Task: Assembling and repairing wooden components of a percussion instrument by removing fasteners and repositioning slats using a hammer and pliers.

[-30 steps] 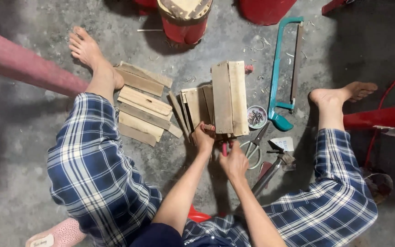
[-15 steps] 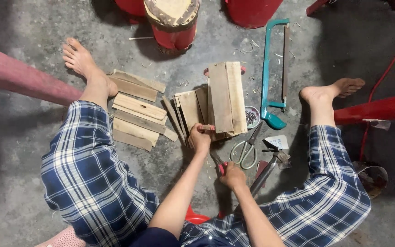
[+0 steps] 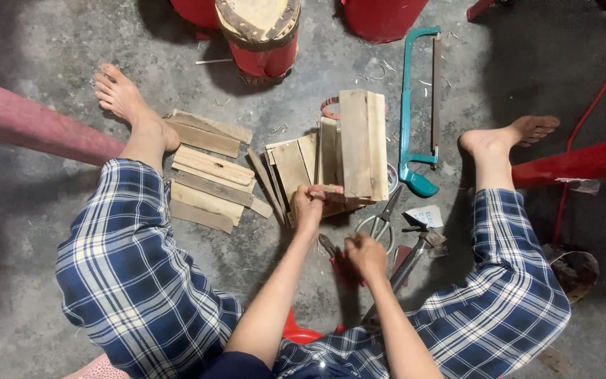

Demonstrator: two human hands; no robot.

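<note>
My left hand (image 3: 310,205) grips the near end of a wooden slat assembly (image 3: 355,144) lying on the concrete floor between my bare feet. My right hand (image 3: 366,256) is closer to my body, closed around a red-handled tool (image 3: 336,261) whose metal tip points up toward the wood; it looks like pliers. More short slats (image 3: 292,168) lean against the assembly's left side. My legs in blue plaid trousers spread to either side.
A stack of loose wooden slats (image 3: 208,179) lies by my left leg. Scissors (image 3: 385,216), a hammer (image 3: 415,256) and a teal hacksaw (image 3: 415,105) lie to the right. A red drum with a wooden top (image 3: 261,31) stands ahead. Red pipes (image 3: 29,126) flank both sides.
My right hand has drawn back from the wood toward my body with the red-handled tool. My left hand stays on the assembly's near end.
</note>
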